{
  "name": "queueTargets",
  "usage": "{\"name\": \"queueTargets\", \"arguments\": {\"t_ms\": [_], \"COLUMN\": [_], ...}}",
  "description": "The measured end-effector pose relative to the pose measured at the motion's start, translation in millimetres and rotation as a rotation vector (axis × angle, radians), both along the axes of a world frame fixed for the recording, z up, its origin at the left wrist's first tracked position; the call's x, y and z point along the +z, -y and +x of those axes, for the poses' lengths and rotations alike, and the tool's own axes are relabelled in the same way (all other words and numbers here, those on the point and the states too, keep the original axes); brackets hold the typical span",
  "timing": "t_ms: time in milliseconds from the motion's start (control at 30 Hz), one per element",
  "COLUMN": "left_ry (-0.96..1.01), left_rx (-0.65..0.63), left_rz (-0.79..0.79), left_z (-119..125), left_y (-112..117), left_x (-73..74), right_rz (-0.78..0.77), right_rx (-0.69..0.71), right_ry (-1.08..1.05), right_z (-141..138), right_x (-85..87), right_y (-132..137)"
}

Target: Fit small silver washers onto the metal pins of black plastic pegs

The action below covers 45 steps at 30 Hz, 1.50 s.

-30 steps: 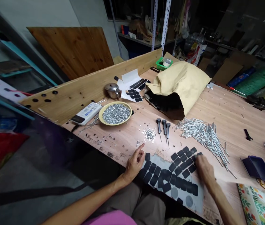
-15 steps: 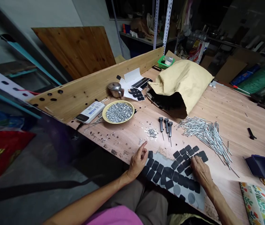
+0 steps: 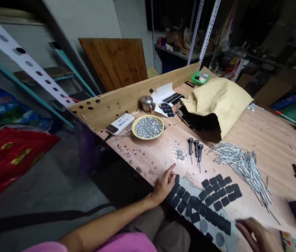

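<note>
Left hand (image 3: 163,186) empty and loosely curled, index finger out, just beside the black pads (image 3: 181,197) on their backing sheet (image 3: 193,185); right hand (image 3: 258,236) blurred near the worktop's (image 3: 271,140) front edge, grip impossible to tell.

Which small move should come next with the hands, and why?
Probably move the right hand over the black pads: it sits off their lower edge, near the table's edge, while the left hand already lies beside them.
</note>
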<state>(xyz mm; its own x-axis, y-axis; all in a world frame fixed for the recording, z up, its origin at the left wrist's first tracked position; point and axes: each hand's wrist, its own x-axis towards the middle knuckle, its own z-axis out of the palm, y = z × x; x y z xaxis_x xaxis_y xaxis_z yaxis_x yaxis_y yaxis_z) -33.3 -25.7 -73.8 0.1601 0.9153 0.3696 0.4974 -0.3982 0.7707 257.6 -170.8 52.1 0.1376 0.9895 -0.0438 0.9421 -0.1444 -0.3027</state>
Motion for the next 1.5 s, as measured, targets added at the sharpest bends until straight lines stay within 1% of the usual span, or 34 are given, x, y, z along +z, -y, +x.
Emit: {"name": "queueTargets", "arguments": {"t_ms": [100,133,167,233,300,367,433,467,533,600,633,700,767,833,900,933,967,1000,1033,1067,1100,1167,1233,1300,1400,1500], "left_ry": [0.026,0.036,0.048,0.071,0.091,0.102,0.100,0.090,0.062,0.023,-0.026,-0.121,-0.192,-0.221,-0.206,-0.181,-0.140,-0.086,-0.020,0.051,0.123,0.245,0.336,0.412,0.526,0.637], "left_rx": [-0.014,-0.018,-0.020,-0.028,-0.035,-0.042,-0.064,-0.089,-0.167,-0.285,-0.356,-0.400,-0.410,-0.426,-0.415,-0.395,-0.360,-0.317,-0.274,-0.235,-0.203,-0.163,-0.142,-0.134,-0.141,-0.138], "left_rz": [0.003,0.002,-0.002,-0.012,-0.012,0.026,0.117,0.181,0.317,0.441,0.498,0.563,0.578,0.554,0.475,0.410,0.326,0.227,0.118,0.005,-0.105,-0.308,-0.462,-0.557,-0.652,-0.817], "left_z": [-1,-1,-1,0,0,0,1,1,3,6,7,9,8,3,-4,-8,-12,-14,-17,-18,-19,-20,-20,-21,-22,-23], "left_y": [-1,-1,-2,-4,-5,-5,-4,-4,-2,-2,-3,-6,-11,-16,-21,-24,-26,-28,-30,-32,-34,-37,-41,-44,-49,-53], "left_x": [0.2,-0.4,-1.4,-4.0,-5.0,-1.2,9.4,17.2,35.8,54.7,62.8,74.2,78.2,76.2,70.8,67.9,65.1,63.0,61.6,60.9,61.0,62.7,65.1,67.1,69.1,71.9], "right_rz": [0.029,0.014,-0.020,-0.077,-0.090,-0.071,-0.053,-0.037,0.026,0.102,0.120,0.084,-0.018,-0.143,-0.244,-0.255,-0.223,-0.149,-0.053,0.037,0.095,0.108,0.057,0.038,0.044,0.072], "right_rx": [0.035,0.016,-0.037,-0.144,-0.216,-0.254,-0.289,-0.320,-0.400,-0.436,-0.410,-0.289,-0.182,-0.111,-0.032,0.010,0.045,0.067,0.073,0.070,0.071,0.083,0.106,0.111,0.097,0.106], "right_ry": [-0.038,0.000,0.061,0.161,0.205,0.207,0.203,0.169,0.035,-0.146,-0.241,-0.416,-0.593,-0.709,-0.761,-0.761,-0.731,-0.663,-0.551,-0.401,-0.223,0.099,0.263,0.296,0.296,0.273], "right_z": [-41,-56,-70,-92,-103,-103,-95,-90,-82,-82,-84,-93,-104,-111,-112,-111,-110,-109,-109,-110,-112,-118,-124,-129,-131,-132], "right_x": [-22.8,-31.8,-40.3,-53.4,-59.4,-58.1,-51.3,-46.8,-37.9,-31.5,-29.6,-28.1,-28.2,-28.6,-29.5,-30.4,-31.8,-33.7,-36.1,-38.9,-41.9,-48.2,-53.6,-57.6,-60.4,-59.6], "right_y": [-67,-89,-108,-137,-153,-159,-157,-153,-141,-126,-117,-103,-95,-99,-114,-126,-140,-156,-172,-187,-202,-226,-241,-250,-257,-260]}}
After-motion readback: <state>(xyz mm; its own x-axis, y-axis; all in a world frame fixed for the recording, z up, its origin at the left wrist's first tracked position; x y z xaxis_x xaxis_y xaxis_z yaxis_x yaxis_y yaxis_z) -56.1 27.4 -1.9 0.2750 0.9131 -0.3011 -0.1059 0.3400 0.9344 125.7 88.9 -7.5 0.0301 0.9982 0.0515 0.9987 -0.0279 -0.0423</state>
